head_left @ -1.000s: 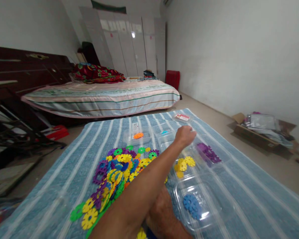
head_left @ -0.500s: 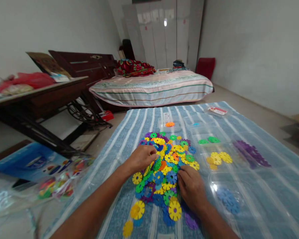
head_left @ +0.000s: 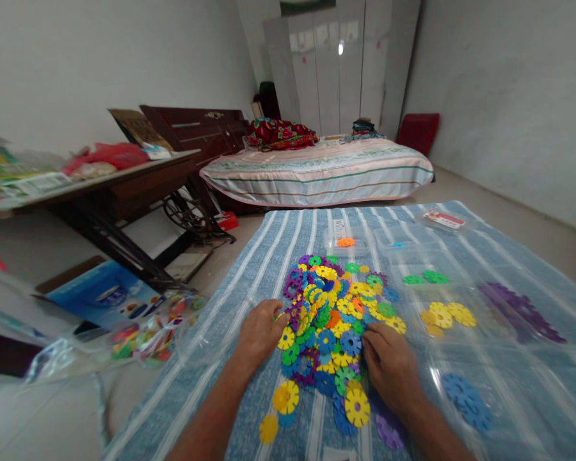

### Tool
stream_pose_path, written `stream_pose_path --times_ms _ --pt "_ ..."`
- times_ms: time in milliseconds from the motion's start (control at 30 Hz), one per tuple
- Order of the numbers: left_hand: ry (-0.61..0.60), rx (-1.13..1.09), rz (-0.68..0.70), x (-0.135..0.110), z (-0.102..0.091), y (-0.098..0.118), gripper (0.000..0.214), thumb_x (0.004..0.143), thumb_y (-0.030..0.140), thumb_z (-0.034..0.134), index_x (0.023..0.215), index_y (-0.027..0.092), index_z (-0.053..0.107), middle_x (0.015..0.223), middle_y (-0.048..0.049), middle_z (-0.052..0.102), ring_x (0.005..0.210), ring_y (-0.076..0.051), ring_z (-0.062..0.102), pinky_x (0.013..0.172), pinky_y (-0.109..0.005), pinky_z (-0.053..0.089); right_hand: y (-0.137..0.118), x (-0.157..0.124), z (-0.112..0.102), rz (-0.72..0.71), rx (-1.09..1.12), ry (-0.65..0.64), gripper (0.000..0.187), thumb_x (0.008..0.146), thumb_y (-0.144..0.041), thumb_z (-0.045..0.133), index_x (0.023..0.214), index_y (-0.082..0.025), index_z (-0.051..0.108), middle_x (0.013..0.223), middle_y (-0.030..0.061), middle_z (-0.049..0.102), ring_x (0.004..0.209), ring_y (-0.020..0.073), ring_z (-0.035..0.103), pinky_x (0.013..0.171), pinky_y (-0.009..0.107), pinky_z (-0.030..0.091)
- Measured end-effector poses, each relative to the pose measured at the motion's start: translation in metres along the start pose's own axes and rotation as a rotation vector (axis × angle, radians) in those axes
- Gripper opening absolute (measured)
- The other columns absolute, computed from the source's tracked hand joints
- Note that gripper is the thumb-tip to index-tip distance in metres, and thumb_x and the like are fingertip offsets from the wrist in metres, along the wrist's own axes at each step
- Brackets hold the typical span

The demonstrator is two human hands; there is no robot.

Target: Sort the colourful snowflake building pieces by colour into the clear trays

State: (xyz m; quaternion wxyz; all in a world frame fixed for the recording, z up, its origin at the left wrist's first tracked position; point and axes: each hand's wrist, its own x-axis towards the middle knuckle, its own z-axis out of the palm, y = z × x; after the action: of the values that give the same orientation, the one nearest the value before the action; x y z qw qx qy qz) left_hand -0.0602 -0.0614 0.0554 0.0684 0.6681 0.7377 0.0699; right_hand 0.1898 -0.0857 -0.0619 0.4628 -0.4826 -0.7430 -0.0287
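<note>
Plainly, we have two hands at one heap of flower-shaped discs (head_left: 326,323), which lies on the striped cloth (head_left: 211,390) between them, too overlapped for us to count. The discs are flat, round and notched around the edge, in yellow, green, blue, purple and orange, several with a hole in the middle. Our left hand (head_left: 262,330) is at the heap's left edge, fingers curled; our right hand (head_left: 392,363) is at its right edge, fingers bent inward. We cannot tell whether either grip has hold of a disc. To the right and far side we count six clear boxes (head_left: 494,323), each with one colour: orange, light blue, green, yellow, purple, blue. We make out about four yellow discs (head_left: 443,315) and at least two green discs (head_left: 435,277) there.
</note>
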Motion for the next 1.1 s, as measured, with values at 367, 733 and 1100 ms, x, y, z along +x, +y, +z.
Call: stream_pose_path --times_ms 367,733,1100 --pt "-0.059 0.057 0.039 0.004 0.010 0.017 0.035 0.078 0.028 0.050 0.109 0.015 0.061 0.108 -0.0124 0.066 0.099 -0.025 0.063 0.082 -0.031 0.045 -0.004 0.005 0.001 0.004 0.012 0.025 0.017 0.088 -0.018 0.047 0.091 -0.022 0.063 0.096 0.0081 0.064 0.092 0.0207 0.058 0.082 0.041 0.051" --pt "0.016 -0.139 0.032 0.029 -0.014 0.022 0.036 0.070 0.037 0.052 0.098 0.018 0.065 0.077 -0.0024 0.069 0.067 -0.020 0.064 0.058 -0.026 0.045 -0.015 0.022 0.001 0.061 0.021 0.050 0.021 0.086 -0.012 0.043 0.079 -0.020 0.061 0.088 0.0069 0.061 0.088 0.0185 0.055 0.078 0.033 0.047" --pt "-0.019 -0.187 0.857 0.055 0.011 0.234 0.031 0.072 0.011 0.050 0.099 0.019 0.064 0.095 -0.0063 0.065 0.089 -0.020 0.061 0.080 -0.030 0.049 -0.015 0.024 0.006 0.082 0.037 0.017 0.024 0.081 -0.012 0.044 0.094 -0.020 0.062 0.094 0.0069 0.064 0.087 0.0211 0.057 0.079 0.035 0.048"
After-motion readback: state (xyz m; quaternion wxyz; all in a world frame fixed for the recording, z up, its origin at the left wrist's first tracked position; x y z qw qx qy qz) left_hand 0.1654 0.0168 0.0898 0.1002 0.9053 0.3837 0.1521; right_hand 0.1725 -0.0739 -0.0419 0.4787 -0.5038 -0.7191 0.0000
